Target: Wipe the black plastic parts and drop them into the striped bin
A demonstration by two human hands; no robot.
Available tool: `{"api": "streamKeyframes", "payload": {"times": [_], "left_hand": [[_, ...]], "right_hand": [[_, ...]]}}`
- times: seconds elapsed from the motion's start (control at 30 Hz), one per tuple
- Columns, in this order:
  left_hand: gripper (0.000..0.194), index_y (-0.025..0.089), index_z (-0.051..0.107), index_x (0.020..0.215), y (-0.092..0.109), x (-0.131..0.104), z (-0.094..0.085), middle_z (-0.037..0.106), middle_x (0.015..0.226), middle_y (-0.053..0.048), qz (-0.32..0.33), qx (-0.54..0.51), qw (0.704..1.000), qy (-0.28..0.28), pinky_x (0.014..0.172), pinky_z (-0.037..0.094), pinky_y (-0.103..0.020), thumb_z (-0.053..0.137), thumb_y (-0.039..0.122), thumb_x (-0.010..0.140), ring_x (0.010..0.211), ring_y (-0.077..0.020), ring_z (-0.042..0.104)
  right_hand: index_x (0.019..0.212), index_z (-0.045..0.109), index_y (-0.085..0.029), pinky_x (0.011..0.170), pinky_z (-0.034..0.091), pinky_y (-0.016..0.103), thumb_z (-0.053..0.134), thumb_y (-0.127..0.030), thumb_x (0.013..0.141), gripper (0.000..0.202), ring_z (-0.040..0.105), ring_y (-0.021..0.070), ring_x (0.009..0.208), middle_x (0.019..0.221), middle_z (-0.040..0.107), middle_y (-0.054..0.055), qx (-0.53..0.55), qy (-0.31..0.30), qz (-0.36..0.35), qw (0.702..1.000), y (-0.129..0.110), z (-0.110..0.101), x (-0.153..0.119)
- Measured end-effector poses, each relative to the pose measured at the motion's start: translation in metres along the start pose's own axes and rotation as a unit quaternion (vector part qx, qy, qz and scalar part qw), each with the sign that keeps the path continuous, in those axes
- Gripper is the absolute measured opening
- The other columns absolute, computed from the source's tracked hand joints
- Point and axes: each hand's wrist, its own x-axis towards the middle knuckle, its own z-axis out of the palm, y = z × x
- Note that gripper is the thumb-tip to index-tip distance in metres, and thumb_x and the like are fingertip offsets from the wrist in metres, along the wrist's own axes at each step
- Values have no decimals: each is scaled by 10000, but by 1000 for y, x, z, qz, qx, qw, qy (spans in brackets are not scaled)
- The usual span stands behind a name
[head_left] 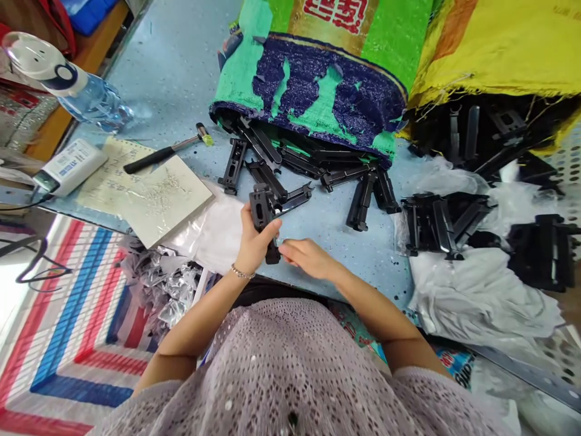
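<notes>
In my left hand (254, 242) is a long black plastic bracket (260, 206) with a slotted opening, held upright with the thumb across it. My right hand (311, 257) is at the bracket's lower end, its fingers curled and pressed together. Whatever those fingertips pinch, if anything, is hidden. Just beyond my hands, several similar black parts (361, 203) lie in a loose pile at the mouth of a green and dark blue sack (336, 103). One black part (233, 163) lies apart at the pile's left side.
A hammer (157, 157) rests by a pale square block (167, 197) scattered with tiny pieces. Behind are a white power bank (75, 166) and a water bottle (86, 91). At right, plastic bags (481, 290) hold black parts beside a yellow sack (508, 60). A striped bag (91, 303) stands lower left.
</notes>
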Motion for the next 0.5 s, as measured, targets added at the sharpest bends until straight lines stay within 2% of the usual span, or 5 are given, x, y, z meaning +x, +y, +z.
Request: {"api": "streamKeyframes", "payload": {"times": [0.07,0.17,0.3,0.37,0.5], "left_hand": [[518,252,481,1253,-12,-10,-6,629,1001,-20,6,89,996,-25,697,562,-297,729,460,848,747,-143,649],[407,211,568,1258,-32,-22,-5,675,1047,-76,12,262,956,-133,882,558,-436,631,415,911,937,-247,668],[431,172,648,1264,-51,-21,6,660,1190,-158,116,413,893,-133,1062,457,-558,627,425,916,1140,-341,594],[399,170,682,1208,-56,-11,6,659,1170,-162,135,401,898,-118,1082,447,-547,566,459,959,1147,-329,596],[544,189,558,1359,-53,10,2,639,1215,-149,115,220,961,-118,1017,514,-472,502,575,980,1139,-275,628]], "right_hand": [[857,609,-228,702,486,326,305,-467,1075,444,599,177,701,745,631,15,-52,78,-10,996,8,-19,14],[1228,625,-211,1028,448,447,446,-318,1025,291,574,279,1206,1261,652,122,-232,179,-71,954,22,-55,48],[1306,630,-151,1087,383,555,659,-283,914,415,481,389,1310,1331,631,181,-396,74,-53,914,38,-83,78],[1220,675,-148,1016,432,534,671,-362,924,365,547,382,1199,1200,681,173,-397,43,-14,917,41,-85,77],[1154,677,-175,911,486,416,554,-492,995,376,611,297,1068,1107,687,125,-286,64,29,956,24,-68,48]]}}
